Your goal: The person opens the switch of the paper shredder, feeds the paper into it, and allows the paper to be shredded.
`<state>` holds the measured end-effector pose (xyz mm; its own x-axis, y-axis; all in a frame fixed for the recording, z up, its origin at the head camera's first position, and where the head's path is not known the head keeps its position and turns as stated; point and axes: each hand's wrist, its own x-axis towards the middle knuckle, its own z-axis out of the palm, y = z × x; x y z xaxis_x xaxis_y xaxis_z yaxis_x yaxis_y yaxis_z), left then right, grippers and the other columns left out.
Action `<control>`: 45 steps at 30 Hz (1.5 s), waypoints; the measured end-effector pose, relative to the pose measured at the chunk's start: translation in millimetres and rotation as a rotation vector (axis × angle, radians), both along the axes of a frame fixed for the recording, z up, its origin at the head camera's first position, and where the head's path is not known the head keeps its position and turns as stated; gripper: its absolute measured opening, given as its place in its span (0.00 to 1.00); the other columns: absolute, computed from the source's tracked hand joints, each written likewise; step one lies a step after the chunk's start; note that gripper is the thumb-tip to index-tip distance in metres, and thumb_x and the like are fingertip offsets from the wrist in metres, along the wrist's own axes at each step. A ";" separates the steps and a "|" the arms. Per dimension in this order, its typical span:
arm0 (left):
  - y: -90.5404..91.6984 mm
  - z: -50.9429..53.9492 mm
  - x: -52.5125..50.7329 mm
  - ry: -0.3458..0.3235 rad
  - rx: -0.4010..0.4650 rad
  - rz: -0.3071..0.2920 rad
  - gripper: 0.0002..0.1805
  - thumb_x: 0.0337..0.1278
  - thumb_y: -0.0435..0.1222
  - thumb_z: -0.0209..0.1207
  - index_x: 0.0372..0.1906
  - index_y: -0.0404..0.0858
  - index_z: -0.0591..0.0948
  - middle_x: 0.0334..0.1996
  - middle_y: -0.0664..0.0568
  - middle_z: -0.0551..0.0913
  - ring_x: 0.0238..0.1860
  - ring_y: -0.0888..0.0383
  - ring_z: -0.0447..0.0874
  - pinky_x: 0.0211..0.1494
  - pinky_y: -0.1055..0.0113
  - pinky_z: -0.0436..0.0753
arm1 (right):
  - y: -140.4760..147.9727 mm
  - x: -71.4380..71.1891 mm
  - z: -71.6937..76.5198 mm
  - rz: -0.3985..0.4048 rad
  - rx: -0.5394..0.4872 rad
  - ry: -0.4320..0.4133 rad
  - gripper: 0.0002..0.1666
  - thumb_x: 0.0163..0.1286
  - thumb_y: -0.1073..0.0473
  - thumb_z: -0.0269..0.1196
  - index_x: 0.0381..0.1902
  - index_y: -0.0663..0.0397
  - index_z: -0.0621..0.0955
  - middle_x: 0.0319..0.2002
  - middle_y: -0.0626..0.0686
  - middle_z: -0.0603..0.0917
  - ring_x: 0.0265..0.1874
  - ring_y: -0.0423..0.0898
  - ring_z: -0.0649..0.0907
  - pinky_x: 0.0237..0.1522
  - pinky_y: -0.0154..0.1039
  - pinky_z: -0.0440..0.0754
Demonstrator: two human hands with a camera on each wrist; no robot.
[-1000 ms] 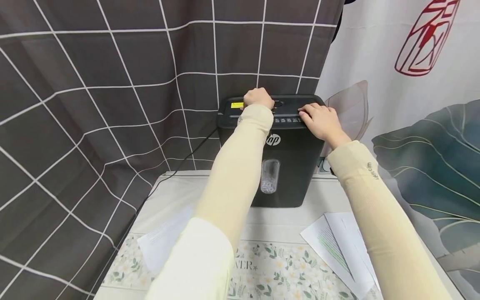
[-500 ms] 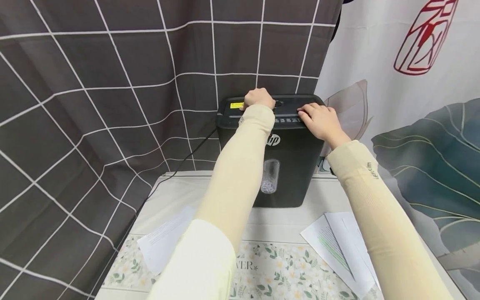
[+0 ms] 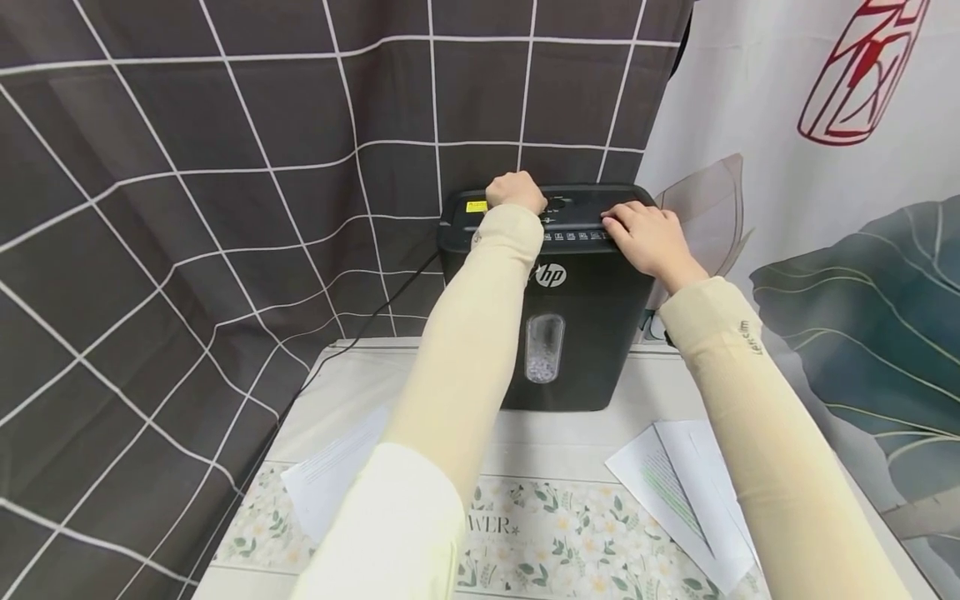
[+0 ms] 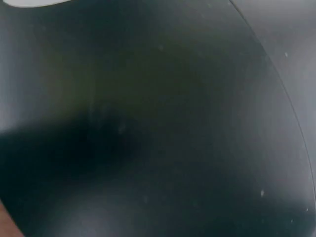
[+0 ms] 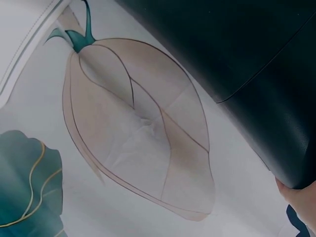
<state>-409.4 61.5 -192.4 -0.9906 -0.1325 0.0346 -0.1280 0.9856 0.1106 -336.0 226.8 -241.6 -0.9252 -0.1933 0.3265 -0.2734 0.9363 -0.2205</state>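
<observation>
A black shredder with a round logo and a small window showing shreds stands at the table's back. On the left half of its top, my left hand rests knuckles up, its bent fingers mostly hidden, so what they hold cannot be seen. My right hand lies over the top's right end, fingers extended onto the lid. The left wrist view is filled by the black front. In the right wrist view, part of my right hand touches the shredder's corner.
One printed sheet lies at the left, partly behind my left sleeve. Several papers overlap at the right, beside my right forearm. A black cord runs from the shredder down the left side. A dark checked curtain hangs behind.
The head view has shifted slightly, so the scene sits a little higher and to the right. Both hands remain at about the same places on the shredder.
</observation>
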 end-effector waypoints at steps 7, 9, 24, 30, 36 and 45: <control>-4.2 -0.1 1.9 -0.011 -0.018 -0.026 0.23 0.65 0.52 0.46 0.61 0.51 0.75 0.55 0.59 0.80 0.51 0.63 0.78 0.48 0.72 0.78 | -1.4 -1.0 -1.0 0.004 -0.003 0.002 0.27 0.76 0.49 0.36 0.58 0.59 0.72 0.62 0.65 0.71 0.61 0.64 0.68 0.61 0.62 0.59; -6.2 0.5 3.7 -0.017 -0.020 -0.047 0.23 0.65 0.49 0.44 0.62 0.51 0.74 0.57 0.59 0.78 0.53 0.63 0.77 0.50 0.72 0.78 | -1.6 -1.1 -1.1 0.003 -0.003 0.001 0.27 0.76 0.49 0.36 0.58 0.59 0.72 0.62 0.65 0.71 0.61 0.64 0.68 0.62 0.62 0.59; -28.1 1.0 12.6 -0.071 -0.074 -0.292 0.25 0.69 0.44 0.35 0.67 0.49 0.68 0.68 0.53 0.68 0.63 0.54 0.70 0.61 0.64 0.71 | 0.5 -2.3 1.2 -0.008 0.014 0.004 0.28 0.76 0.49 0.34 0.58 0.60 0.72 0.62 0.65 0.70 0.61 0.65 0.68 0.61 0.63 0.59; -28.1 -9.0 16.7 -0.055 -0.169 -0.364 0.28 0.70 0.43 0.33 0.73 0.58 0.52 0.73 0.52 0.59 0.70 0.51 0.61 0.66 0.61 0.68 | -1.2 -1.5 0.0 -0.001 0.010 0.007 0.28 0.76 0.49 0.34 0.58 0.60 0.72 0.62 0.65 0.70 0.61 0.65 0.68 0.61 0.63 0.59; -29.8 -16.3 23.1 -0.118 -0.137 -0.370 0.30 0.70 0.40 0.32 0.74 0.58 0.45 0.75 0.48 0.50 0.74 0.48 0.51 0.72 0.59 0.59 | -3.4 1.0 -0.7 0.008 0.016 0.013 0.28 0.76 0.50 0.35 0.59 0.60 0.71 0.63 0.65 0.70 0.62 0.65 0.68 0.61 0.63 0.60; -45.6 -23.2 26.9 -0.108 -0.027 -0.516 0.27 0.73 0.45 0.31 0.74 0.53 0.49 0.75 0.48 0.47 0.76 0.49 0.41 0.76 0.57 0.52 | -0.9 2.2 3.9 0.068 0.048 -0.013 0.28 0.76 0.52 0.38 0.62 0.64 0.70 0.64 0.67 0.68 0.65 0.63 0.67 0.63 0.63 0.60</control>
<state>-382.4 16.0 -215.6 -0.9250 0.3727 -0.0742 0.3652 0.9259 0.0969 -333.8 225.9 -237.7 -0.9134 -0.2714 0.3034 -0.3346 0.9251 -0.1796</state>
